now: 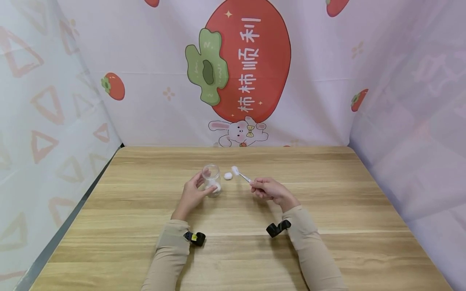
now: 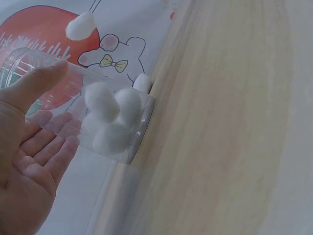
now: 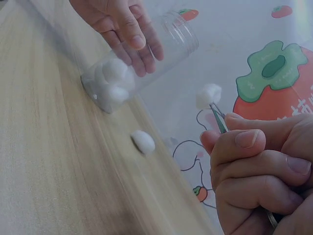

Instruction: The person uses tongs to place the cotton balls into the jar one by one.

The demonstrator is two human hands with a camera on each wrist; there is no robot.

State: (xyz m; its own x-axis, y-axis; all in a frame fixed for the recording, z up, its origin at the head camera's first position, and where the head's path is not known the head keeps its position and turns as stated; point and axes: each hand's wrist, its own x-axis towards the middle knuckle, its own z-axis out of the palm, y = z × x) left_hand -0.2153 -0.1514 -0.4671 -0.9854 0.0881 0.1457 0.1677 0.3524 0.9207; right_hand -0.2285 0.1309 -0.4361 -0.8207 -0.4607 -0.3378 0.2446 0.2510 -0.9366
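A clear open-topped jar [image 1: 212, 169] stands on the table, and my left hand [image 1: 191, 195] grips its side, thumb on the near side and fingers behind. Several white cotton balls [image 2: 111, 139] lie at the bottom of the jar. My right hand [image 1: 272, 190] holds slim metal tweezers [image 3: 219, 120], its fingers curled around them. Pinched in the tweezer tips, a cotton ball [image 3: 209, 96] hangs above the table, to the right of the jar and apart from it. One loose cotton ball [image 1: 227, 176] sits on the tabletop just right of the jar.
The wood-grain table [image 1: 233, 250] reaches back to a printed cloth [image 1: 153, 109] with a large red persimmon and a rabbit. Patterned cloth also hangs at both sides. Each sleeved forearm wears a black wrist camera [image 1: 278, 228].
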